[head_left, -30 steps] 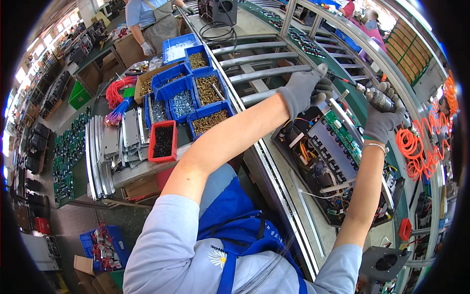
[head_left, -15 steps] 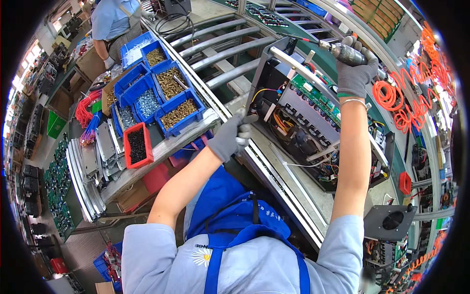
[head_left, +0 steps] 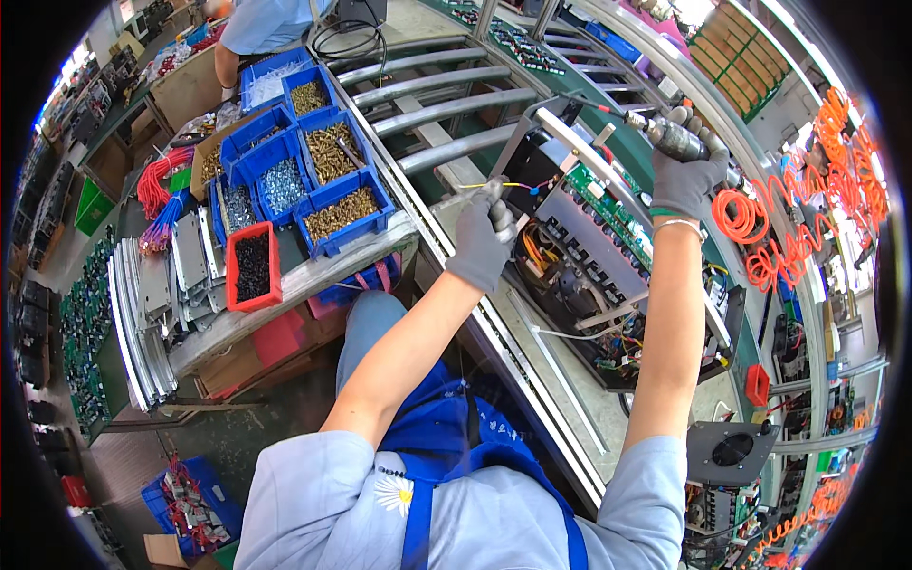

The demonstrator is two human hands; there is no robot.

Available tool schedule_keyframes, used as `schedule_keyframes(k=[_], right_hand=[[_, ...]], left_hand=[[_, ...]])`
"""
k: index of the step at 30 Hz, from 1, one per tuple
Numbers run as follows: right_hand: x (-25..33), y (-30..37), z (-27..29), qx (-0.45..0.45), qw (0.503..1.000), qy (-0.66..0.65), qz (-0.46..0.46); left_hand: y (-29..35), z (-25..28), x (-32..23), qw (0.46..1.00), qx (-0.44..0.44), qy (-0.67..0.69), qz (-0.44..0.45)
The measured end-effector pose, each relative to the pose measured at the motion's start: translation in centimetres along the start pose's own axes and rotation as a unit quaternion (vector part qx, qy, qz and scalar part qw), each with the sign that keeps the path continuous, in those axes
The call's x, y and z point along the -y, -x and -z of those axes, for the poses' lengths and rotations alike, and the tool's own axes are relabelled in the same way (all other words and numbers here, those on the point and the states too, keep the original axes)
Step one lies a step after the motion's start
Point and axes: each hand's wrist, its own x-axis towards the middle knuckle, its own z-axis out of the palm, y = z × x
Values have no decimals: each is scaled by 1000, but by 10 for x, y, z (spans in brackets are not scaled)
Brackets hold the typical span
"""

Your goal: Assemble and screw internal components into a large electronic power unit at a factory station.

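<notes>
My right hand (head_left: 686, 176), in a grey glove, grips a dark power screwdriver (head_left: 676, 141) over the far side of an open black metal unit. The long bit (head_left: 594, 104) points left, past the unit's far corner. At the unit's near left corner, my gloved left hand (head_left: 484, 237) is closed, its fingertips pinching a yellow wire (head_left: 518, 185) that runs to a small blue connector. Inside the unit lie a green circuit board (head_left: 594, 195), a row of black components and bundled wires (head_left: 546, 245). A light metal bar (head_left: 579, 142) spans its top.
Blue bins (head_left: 347, 214) of brass and silver screws stand on the left bench, beside a red bin (head_left: 254, 266) of black screws. Metal rollers (head_left: 446, 100) run beyond. Orange coiled hoses (head_left: 760, 223) hang at right. Another person (head_left: 266, 28) works at the far left.
My left hand has moved up and right to the unit's corner and now pinches the yellow wire. The screwdriver stays raised in my right hand, slightly lower. The view has shifted a little.
</notes>
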Motion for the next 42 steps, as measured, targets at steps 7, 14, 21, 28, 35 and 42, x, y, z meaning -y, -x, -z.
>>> schedule_keyframes(k=[7,14,21,28,35,42], right_hand=[[-1,10,-4,48,998,-14,-43],[-5,7,-7,36,997,-63,-12],[-6,13,-13,78,995,-57,6],[-7,20,-16,118,989,54,71],[-9,30,-22,141,979,93,113],[-7,28,-17,173,971,106,130]], left_hand=[[-17,-57,-30,809,7,-470,-353],[-35,-79,-54,715,19,-579,-392],[-30,-108,-70,579,-7,-747,-325],[-39,-121,-76,474,36,-828,-297],[-37,-126,-79,449,37,-848,-280],[-40,-130,-76,433,41,-859,-270]])
